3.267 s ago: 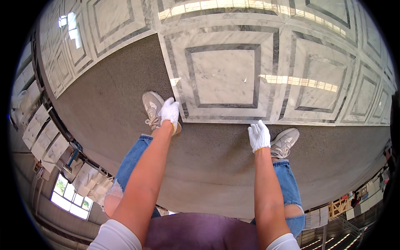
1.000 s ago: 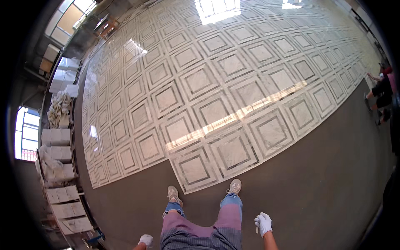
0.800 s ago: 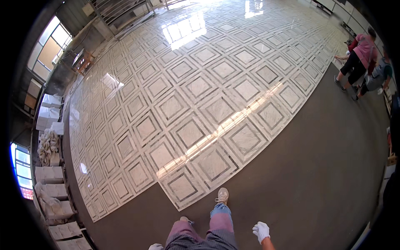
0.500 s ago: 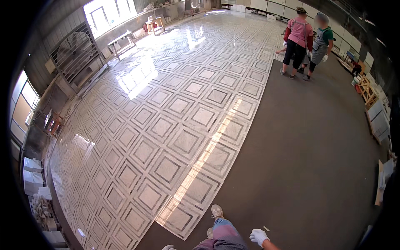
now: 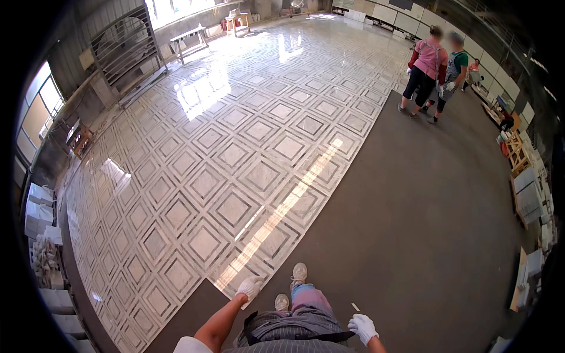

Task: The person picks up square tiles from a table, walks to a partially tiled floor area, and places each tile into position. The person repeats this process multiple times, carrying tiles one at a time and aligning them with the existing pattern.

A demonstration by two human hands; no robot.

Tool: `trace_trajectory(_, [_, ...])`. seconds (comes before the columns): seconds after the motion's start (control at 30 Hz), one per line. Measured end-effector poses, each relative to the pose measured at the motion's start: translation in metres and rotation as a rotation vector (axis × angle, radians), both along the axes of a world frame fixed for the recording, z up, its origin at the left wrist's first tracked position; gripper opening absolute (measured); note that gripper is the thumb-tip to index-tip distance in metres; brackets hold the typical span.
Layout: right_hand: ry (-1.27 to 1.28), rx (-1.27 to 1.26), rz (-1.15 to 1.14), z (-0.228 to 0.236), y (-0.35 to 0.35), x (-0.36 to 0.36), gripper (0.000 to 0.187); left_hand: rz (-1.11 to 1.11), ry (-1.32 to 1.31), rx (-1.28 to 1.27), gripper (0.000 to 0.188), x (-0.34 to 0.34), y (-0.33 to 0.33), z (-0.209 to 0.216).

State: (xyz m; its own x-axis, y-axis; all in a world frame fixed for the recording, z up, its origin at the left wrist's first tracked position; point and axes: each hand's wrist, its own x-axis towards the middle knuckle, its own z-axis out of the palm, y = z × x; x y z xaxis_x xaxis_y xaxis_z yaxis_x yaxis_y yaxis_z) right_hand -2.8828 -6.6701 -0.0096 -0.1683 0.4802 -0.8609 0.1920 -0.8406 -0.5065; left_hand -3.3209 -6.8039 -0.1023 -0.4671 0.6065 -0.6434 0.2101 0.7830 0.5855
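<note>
My left hand [image 5: 251,287], in a white glove, hangs out ahead of my left leg, over the edge of the patterned stone floor [image 5: 235,206]. Its fingers are blurred and nothing shows in it. My right hand [image 5: 363,328], also gloved in white, is low beside my right hip, with the fingers loosely bent and apart. I see nothing held in it. A dark strap [image 5: 321,337] crosses my striped apron [image 5: 282,326] and ends close to this hand. A small pale strip [image 5: 355,307] lies on the dark floor just beyond the right fingertips.
Dark bare floor [image 5: 412,223] stretches to the right. Two people [image 5: 432,73] stand at the far right edge of the stonework. Stone slabs and wooden frames [image 5: 518,150] line the right side. Stacked white blocks [image 5: 41,203] stand at left, and a bench [image 5: 188,42] near the windows.
My left hand and forearm have come fully into view, reaching forward. My right hand sits slightly higher and further left in the picture. The view has tilted down, showing more of my apron.
</note>
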Motion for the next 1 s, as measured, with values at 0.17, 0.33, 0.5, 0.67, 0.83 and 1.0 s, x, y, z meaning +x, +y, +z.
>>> trace_trajectory(0.17, [-0.119,0.258,0.167,-0.059,-0.015,0.071,0.015,-0.169,-0.126,0.065,0.034,0.050,0.074,0.008])
trace_trajectory(0.33, [-0.221,0.240,0.058,-0.136,-0.031,0.094,0.029,-0.148,-0.244,-0.028,0.035,0.084,0.122,0.038])
trace_trajectory(0.5, [-0.407,0.205,0.272,-0.170,0.002,0.150,0.034,-0.223,-0.232,-0.216,0.034,0.088,0.152,0.009])
trace_trajectory(0.67, [-0.325,0.536,0.606,-0.182,0.065,0.250,0.021,-0.310,-0.142,-0.424,0.031,0.095,0.217,-0.014])
trace_trajectory(0.83, [-0.163,0.057,-0.390,-0.024,0.220,0.280,0.021,0.023,-0.422,-0.058,0.021,0.183,0.346,0.021])
trace_trajectory(1.0, [-0.136,0.178,-0.359,-0.014,0.326,0.295,0.028,-0.159,-0.239,0.026,0.026,0.259,0.459,0.047])
